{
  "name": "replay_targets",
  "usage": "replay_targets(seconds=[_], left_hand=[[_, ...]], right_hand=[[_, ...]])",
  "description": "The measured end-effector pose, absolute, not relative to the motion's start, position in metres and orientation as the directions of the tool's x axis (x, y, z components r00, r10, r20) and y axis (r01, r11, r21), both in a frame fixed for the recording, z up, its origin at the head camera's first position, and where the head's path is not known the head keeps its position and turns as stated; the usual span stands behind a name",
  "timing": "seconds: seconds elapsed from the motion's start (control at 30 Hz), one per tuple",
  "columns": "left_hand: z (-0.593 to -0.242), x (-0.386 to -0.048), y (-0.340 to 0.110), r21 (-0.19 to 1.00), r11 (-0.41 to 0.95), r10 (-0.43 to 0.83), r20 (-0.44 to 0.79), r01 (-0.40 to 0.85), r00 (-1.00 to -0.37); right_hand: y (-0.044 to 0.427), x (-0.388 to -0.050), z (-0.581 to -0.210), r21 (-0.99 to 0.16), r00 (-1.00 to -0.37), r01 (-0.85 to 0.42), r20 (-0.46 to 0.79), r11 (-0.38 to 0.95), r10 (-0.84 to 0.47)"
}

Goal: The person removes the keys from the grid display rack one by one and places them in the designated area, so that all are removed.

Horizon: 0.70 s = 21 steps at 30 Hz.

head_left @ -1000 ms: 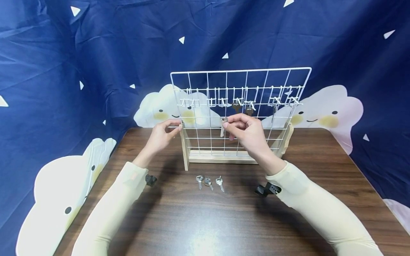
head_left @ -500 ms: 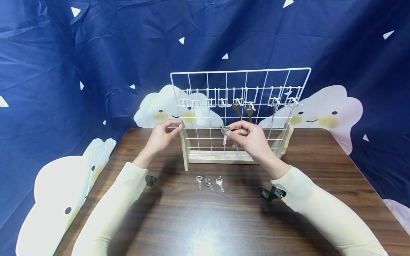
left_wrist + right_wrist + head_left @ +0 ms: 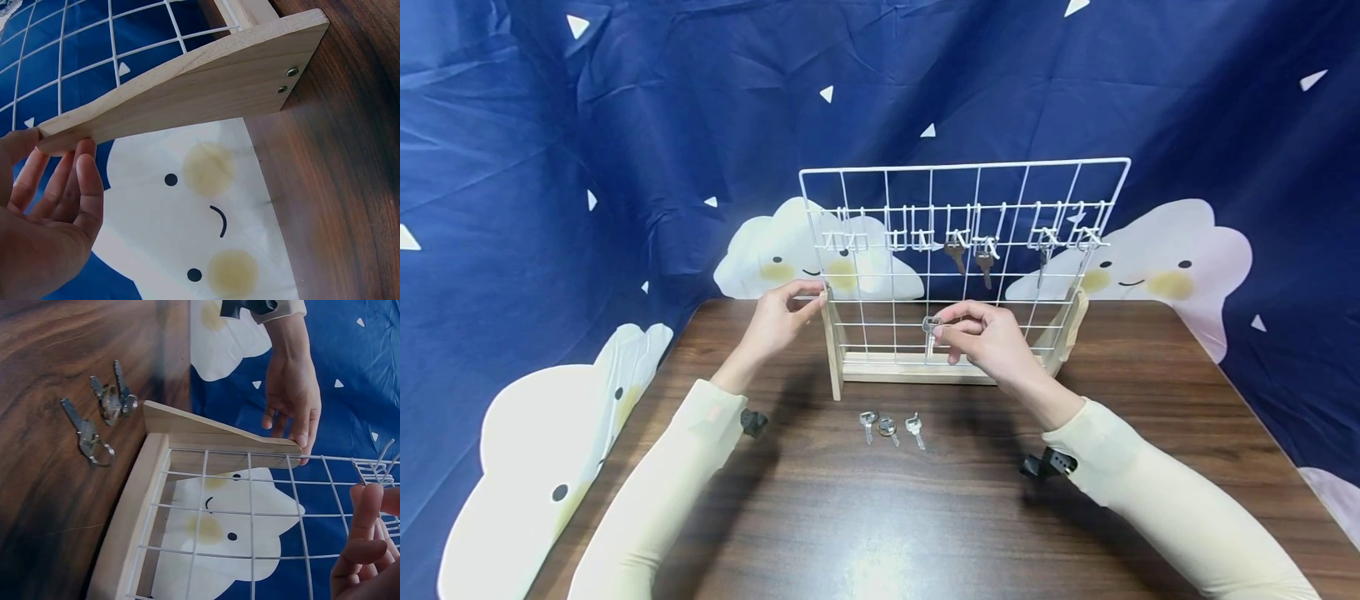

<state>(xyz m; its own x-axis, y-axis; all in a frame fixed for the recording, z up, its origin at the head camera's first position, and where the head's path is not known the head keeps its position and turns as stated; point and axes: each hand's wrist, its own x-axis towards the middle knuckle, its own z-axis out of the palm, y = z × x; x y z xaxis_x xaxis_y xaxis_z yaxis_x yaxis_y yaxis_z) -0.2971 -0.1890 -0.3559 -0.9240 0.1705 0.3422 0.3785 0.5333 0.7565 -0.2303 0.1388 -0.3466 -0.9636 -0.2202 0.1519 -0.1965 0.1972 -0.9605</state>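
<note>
A silver key (image 3: 930,325) is pinched by my right hand (image 3: 996,342) in front of the lower part of a white wire grid rack (image 3: 931,168). In the right wrist view, only a thin bit of this key shows above the fingertips. My left hand (image 3: 777,318) grips the upper tip of the rack's left wooden side panel (image 3: 181,90), thumb on one side and fingers on the other. White hooks (image 3: 921,239) line the grid. Keys hang on some of them: two brownish keys (image 3: 984,265) near the middle and a darker key (image 3: 1042,265) farther right.
Three silver keys, including the rightmost key (image 3: 914,428), lie on the brown wooden table (image 3: 820,500) in front of the rack. A wooden bar (image 3: 917,375) joins the rack's sides at the bottom. Behind everything hangs a blue cloth (image 3: 685,125) with cloud prints.
My right hand, holding the key, has moved down and slightly right, away from the hook row. The left hand stays on the wooden panel. The keys on the table have not moved.
</note>
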Motion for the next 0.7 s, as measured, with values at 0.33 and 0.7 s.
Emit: replay_targets(seconds=[0.33,0.7], left_hand=[[-0.355,-0.297,-0.188,0.755,0.532,0.175,0.345,0.384,-0.922],[-0.356,-0.298,-0.189,0.752,0.527,0.184,0.354,0.396,-0.917]], right_hand=[[0.145,-0.231,-0.363,-0.967,-0.965,-0.141,0.087,0.213,-0.248],[0.146,-0.230,-0.378,-0.976,-0.963,-0.061,0.003,0.210,-0.268]])
